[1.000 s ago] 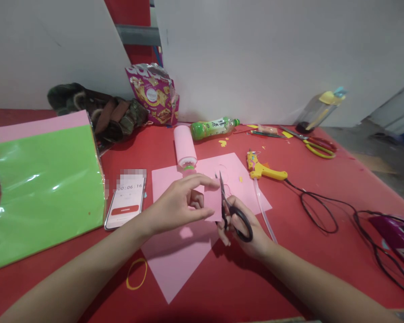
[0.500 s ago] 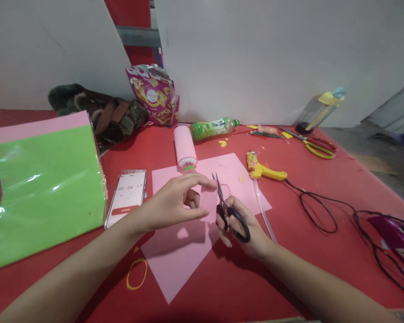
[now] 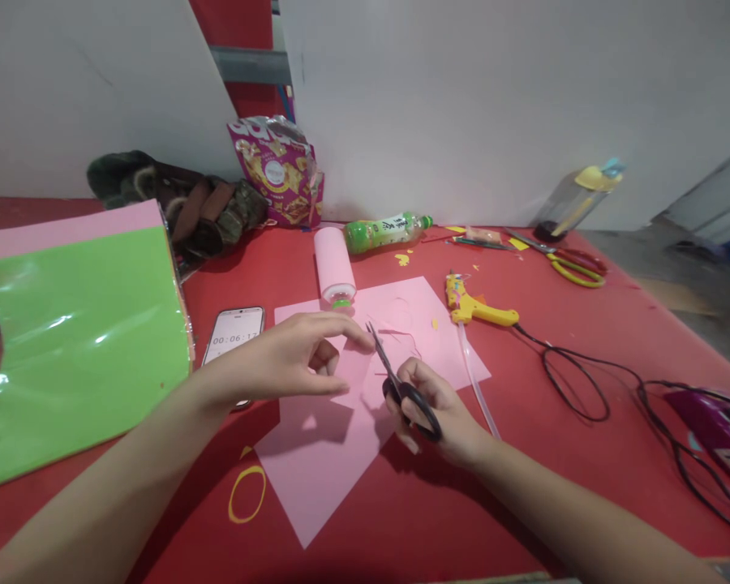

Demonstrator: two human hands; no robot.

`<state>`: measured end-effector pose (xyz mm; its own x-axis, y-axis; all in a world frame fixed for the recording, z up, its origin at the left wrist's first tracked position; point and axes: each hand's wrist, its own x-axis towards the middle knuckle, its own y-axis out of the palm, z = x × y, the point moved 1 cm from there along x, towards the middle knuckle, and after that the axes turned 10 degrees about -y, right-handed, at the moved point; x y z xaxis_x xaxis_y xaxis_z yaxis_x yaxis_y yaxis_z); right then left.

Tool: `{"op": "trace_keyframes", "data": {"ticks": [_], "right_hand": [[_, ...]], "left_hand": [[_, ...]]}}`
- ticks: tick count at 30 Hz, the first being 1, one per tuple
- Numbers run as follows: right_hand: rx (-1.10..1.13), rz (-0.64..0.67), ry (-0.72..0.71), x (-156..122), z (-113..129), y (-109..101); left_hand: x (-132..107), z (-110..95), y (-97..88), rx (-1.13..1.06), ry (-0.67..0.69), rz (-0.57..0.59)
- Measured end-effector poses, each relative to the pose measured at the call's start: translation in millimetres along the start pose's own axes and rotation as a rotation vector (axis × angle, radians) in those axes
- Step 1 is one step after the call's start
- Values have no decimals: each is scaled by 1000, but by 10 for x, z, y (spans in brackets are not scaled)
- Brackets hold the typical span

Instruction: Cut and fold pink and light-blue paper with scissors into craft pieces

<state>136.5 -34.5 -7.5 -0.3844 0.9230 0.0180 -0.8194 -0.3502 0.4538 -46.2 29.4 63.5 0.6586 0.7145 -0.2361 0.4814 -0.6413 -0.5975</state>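
My left hand (image 3: 292,353) holds a small piece of pink paper (image 3: 354,375) by its edge, with the fingers partly curled. In my right hand (image 3: 447,410) are black-handled scissors (image 3: 392,378); their blades point up and to the left, close to my left fingertips and the paper piece. Under both hands lie pink paper sheets (image 3: 322,495) on the red table. Thin curled pink offcuts (image 3: 410,334) rest on the sheet just beyond the scissors. My left forearm partly covers a phone (image 3: 237,324) that shows a timer.
Behind the sheets lie a pink-wrapped bottle (image 3: 333,259) and a green bottle (image 3: 380,233). A yellow glue gun (image 3: 480,311) with a trailing cord is at right; more scissors (image 3: 575,268) lie beyond it. Green paper (image 3: 85,341) in plastic lies left; a yellow ring (image 3: 246,495) is in front.
Both hands have shifted a little to the left with the paper piece and the scissors. A pink strip now shows by the blades, and my left forearm covers more of the phone.
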Motion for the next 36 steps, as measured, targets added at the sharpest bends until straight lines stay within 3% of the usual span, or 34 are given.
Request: {"op": "trace_keyframes", "data": {"ticks": [8, 17, 22, 28, 33, 36], "right_hand": [[-27, -101, -39, 26, -21, -14], [-117, -210, -131, 47, 48, 12], [-184, -209, -107, 44, 44, 17], [-223, -240, -147, 36, 17, -7], [-282, -393, -242, 60, 38, -52], [-309, -502, -287, 80, 71, -70]], "left_hand": [[0, 52, -15, 34, -73, 67], [16, -3, 222, -133, -63, 265], [22, -8, 321, -121, -60, 299], [55, 31, 339, -56, -65, 266], [137, 112, 343, -10, -65, 153], [199, 114, 432, -99, -113, 79]]}}
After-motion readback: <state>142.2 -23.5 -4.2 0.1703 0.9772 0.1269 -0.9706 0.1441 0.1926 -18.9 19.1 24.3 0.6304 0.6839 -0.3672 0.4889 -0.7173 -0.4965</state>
